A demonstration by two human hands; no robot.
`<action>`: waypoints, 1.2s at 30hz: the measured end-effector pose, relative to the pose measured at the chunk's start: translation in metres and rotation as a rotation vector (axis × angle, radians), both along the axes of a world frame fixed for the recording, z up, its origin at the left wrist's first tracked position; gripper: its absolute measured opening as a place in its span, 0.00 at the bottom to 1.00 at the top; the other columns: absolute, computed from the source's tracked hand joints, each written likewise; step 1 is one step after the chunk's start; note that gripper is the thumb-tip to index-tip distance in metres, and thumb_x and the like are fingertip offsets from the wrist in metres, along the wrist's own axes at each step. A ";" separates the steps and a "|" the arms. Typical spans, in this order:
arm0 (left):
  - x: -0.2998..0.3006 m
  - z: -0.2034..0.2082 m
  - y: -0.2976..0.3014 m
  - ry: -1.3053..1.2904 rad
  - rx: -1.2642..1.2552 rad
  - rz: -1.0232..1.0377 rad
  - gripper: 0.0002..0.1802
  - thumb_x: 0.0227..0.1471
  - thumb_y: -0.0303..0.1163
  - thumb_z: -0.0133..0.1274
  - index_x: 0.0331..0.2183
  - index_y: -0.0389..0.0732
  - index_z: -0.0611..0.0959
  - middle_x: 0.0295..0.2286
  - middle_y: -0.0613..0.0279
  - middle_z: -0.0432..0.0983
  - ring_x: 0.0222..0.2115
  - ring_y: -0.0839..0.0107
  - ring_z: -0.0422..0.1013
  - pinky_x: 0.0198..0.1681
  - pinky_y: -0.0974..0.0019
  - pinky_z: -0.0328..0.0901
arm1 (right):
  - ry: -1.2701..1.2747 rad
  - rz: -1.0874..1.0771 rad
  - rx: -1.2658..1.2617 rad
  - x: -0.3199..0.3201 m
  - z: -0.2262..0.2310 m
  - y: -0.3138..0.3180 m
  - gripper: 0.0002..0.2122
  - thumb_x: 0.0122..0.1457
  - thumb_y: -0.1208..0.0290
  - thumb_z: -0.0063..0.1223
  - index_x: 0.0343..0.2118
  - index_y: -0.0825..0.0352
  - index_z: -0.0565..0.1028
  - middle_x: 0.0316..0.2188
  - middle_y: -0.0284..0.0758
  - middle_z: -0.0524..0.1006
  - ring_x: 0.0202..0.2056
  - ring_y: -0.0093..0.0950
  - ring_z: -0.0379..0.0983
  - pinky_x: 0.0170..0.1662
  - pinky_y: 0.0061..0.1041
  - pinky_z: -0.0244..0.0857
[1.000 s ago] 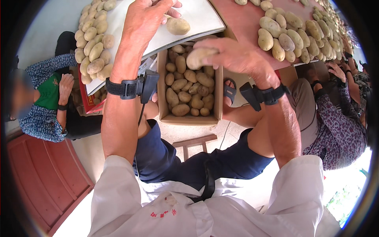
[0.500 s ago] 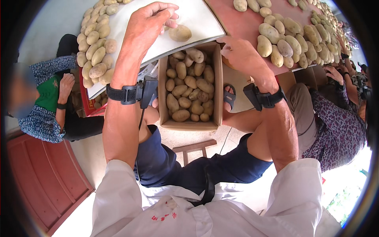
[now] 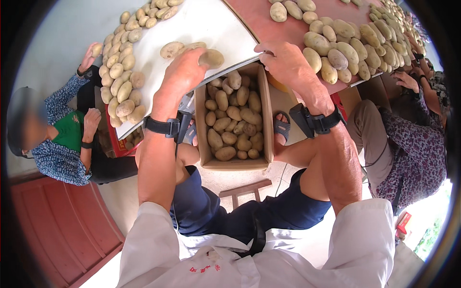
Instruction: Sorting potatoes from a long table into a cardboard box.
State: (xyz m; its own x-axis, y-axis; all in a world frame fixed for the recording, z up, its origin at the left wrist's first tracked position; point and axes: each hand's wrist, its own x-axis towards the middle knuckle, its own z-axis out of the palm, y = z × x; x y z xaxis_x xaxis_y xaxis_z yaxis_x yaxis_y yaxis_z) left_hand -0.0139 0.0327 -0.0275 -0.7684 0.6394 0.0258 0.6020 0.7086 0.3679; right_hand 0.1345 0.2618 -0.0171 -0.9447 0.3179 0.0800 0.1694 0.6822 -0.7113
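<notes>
My left hand (image 3: 185, 72) is over the white tabletop (image 3: 201, 26), its fingers curled against the side of a tan potato (image 3: 212, 58). Two more potatoes lie just beyond it, including an oval one (image 3: 171, 50). Where the white top meets the red tabletop (image 3: 261, 18), my right hand (image 3: 288, 62) hovers with nothing in it, thumb and fingers bent but apart. Below and between my hands stands an open cardboard box (image 3: 235, 164), well filled with potatoes (image 3: 234, 113).
A long row of potatoes (image 3: 124, 90) lines the left of the white top; a large heap (image 3: 343, 50) covers the red one. At left, a seated person (image 3: 62, 129) raises a potato. Another person (image 3: 413, 149) sits at right. A wooden stool (image 3: 245, 188) stands between my legs.
My left hand has come down and nearer, its fingers now against the potato. The potatoes beyond it have come into sight. The view has shifted slightly; my right hand stays near the table edge.
</notes>
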 end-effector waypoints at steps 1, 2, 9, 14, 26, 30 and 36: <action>0.004 0.000 0.004 0.053 -0.057 -0.017 0.28 0.56 0.36 0.57 0.58 0.41 0.76 0.54 0.47 0.74 0.56 0.49 0.70 0.59 0.54 0.65 | -0.004 -0.006 0.033 0.001 0.002 -0.002 0.15 0.62 0.69 0.48 0.48 0.64 0.81 0.41 0.48 0.82 0.46 0.47 0.78 0.52 0.40 0.71; 0.006 0.003 0.009 -0.003 -0.120 0.006 0.32 0.55 0.37 0.59 0.60 0.42 0.74 0.58 0.49 0.70 0.57 0.50 0.69 0.59 0.54 0.65 | -0.003 -0.011 0.027 0.002 0.004 -0.003 0.15 0.62 0.69 0.48 0.48 0.64 0.81 0.41 0.48 0.82 0.46 0.47 0.78 0.52 0.40 0.71; 0.012 0.000 0.031 0.016 -0.145 0.002 0.34 0.52 0.36 0.63 0.60 0.44 0.74 0.55 0.50 0.71 0.56 0.50 0.69 0.58 0.55 0.65 | -0.057 0.041 0.035 0.003 0.011 -0.001 0.15 0.61 0.70 0.47 0.48 0.64 0.81 0.44 0.45 0.82 0.48 0.46 0.77 0.53 0.41 0.70; 0.020 0.006 0.040 -0.017 -0.178 -0.027 0.31 0.49 0.35 0.65 0.56 0.48 0.78 0.48 0.51 0.73 0.50 0.50 0.71 0.54 0.55 0.67 | 0.003 0.054 0.065 -0.001 0.004 0.006 0.15 0.59 0.72 0.48 0.47 0.63 0.82 0.44 0.45 0.82 0.48 0.46 0.77 0.53 0.41 0.70; 0.059 0.001 0.027 -0.296 -0.327 -0.427 0.29 0.42 0.39 0.65 0.50 0.44 0.83 0.45 0.48 0.78 0.47 0.51 0.74 0.50 0.56 0.69 | 0.017 0.057 0.051 -0.007 0.002 0.013 0.15 0.59 0.70 0.49 0.46 0.65 0.82 0.43 0.46 0.82 0.48 0.46 0.77 0.52 0.41 0.70; 0.045 0.007 0.025 -0.361 -0.310 -0.307 0.24 0.47 0.41 0.63 0.44 0.39 0.85 0.37 0.48 0.82 0.40 0.53 0.78 0.46 0.58 0.71 | 0.022 0.056 0.012 -0.003 0.010 0.014 0.15 0.60 0.69 0.49 0.47 0.67 0.81 0.41 0.48 0.82 0.46 0.47 0.77 0.51 0.41 0.70; -0.025 0.008 0.002 0.052 0.005 0.046 0.20 0.56 0.42 0.59 0.46 0.39 0.84 0.41 0.46 0.82 0.40 0.55 0.78 0.46 0.56 0.71 | -0.005 0.037 -0.041 -0.003 0.015 0.008 0.15 0.61 0.69 0.49 0.46 0.68 0.81 0.38 0.48 0.82 0.43 0.48 0.78 0.49 0.41 0.70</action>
